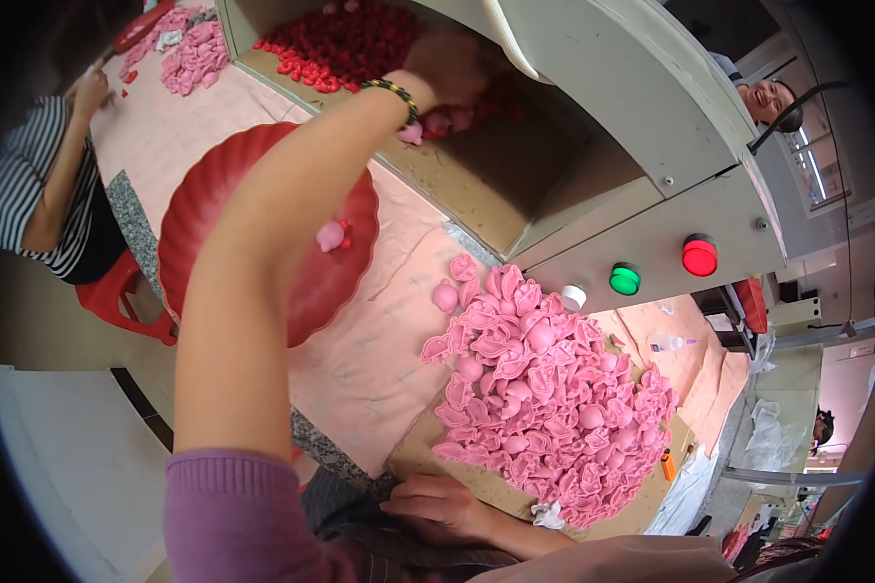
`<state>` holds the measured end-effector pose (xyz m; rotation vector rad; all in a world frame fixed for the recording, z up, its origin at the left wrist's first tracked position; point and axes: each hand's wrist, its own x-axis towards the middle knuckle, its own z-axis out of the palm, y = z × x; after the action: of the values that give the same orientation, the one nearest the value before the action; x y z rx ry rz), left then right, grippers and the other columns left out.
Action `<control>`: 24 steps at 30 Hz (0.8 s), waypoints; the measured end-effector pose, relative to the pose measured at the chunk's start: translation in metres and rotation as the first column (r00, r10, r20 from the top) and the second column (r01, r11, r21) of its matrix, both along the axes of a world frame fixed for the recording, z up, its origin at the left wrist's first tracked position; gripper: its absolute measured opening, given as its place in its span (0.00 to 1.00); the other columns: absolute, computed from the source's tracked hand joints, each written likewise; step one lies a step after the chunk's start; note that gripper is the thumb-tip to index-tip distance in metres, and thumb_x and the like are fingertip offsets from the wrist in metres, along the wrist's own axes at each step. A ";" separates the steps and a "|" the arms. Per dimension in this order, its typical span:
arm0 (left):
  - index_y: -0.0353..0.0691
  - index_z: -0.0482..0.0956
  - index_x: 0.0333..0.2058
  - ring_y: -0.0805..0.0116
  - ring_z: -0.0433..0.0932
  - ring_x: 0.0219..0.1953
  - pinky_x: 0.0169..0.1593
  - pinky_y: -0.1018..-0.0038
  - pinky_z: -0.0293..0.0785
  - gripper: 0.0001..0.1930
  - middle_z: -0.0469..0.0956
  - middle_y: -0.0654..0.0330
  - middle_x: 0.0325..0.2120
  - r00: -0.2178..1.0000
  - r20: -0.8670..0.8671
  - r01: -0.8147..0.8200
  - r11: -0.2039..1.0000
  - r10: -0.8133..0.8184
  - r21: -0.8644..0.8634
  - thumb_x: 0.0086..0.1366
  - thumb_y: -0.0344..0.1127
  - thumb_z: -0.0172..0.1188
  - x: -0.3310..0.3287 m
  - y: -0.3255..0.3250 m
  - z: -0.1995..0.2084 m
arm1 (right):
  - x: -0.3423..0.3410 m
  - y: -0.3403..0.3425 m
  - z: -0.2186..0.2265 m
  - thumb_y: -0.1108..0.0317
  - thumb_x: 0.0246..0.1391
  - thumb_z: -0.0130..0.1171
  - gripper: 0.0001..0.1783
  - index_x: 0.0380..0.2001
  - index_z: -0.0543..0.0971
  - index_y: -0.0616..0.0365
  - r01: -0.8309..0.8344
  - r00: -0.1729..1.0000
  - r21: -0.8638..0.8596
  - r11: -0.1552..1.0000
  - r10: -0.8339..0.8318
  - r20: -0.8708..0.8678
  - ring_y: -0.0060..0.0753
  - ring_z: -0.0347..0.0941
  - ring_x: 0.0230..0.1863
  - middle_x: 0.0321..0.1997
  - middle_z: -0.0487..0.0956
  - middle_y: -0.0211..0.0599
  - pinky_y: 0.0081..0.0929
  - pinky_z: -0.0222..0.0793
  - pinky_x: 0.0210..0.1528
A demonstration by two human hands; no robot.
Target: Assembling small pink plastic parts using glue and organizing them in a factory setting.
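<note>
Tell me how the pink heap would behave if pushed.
The pink heap would likely shift piecemeal, since it looks loosely piled. The ball at its upper left edge, being rounded, may roll. Thin, curled rims suggest the petal-like pieces could snag together.

Workshop: machine (642, 117) with 2 coloured buttons (699, 257), heaped pink parts (554, 413).

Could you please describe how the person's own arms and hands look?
The left arm has a purple sleeve ending in a ribbed cuff near the elbow, and a dark beaded or braided bracelet with yellowish flecks at the wrist. The left hand is bare but shadowed. The right hand shows no glove or bracelet.
</note>
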<state>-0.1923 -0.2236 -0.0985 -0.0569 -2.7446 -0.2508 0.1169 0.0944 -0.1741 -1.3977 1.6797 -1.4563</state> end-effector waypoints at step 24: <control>0.36 0.76 0.38 0.43 0.74 0.40 0.42 0.57 0.74 0.17 0.69 0.41 0.46 0.990 0.139 -0.005 0.993 0.021 -0.115 0.48 0.34 0.58 0.067 -0.021 -0.056 | 0.010 0.000 -0.003 0.80 0.52 0.54 0.05 0.34 0.75 0.67 0.045 0.980 -0.087 0.995 -0.027 0.197 0.37 0.72 0.33 0.31 0.73 0.39 0.28 0.67 0.35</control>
<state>-0.1251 -0.2444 -0.1547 -0.0543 -2.8961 -0.0967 0.1270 0.0947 -0.1766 -1.2313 1.5401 -1.6520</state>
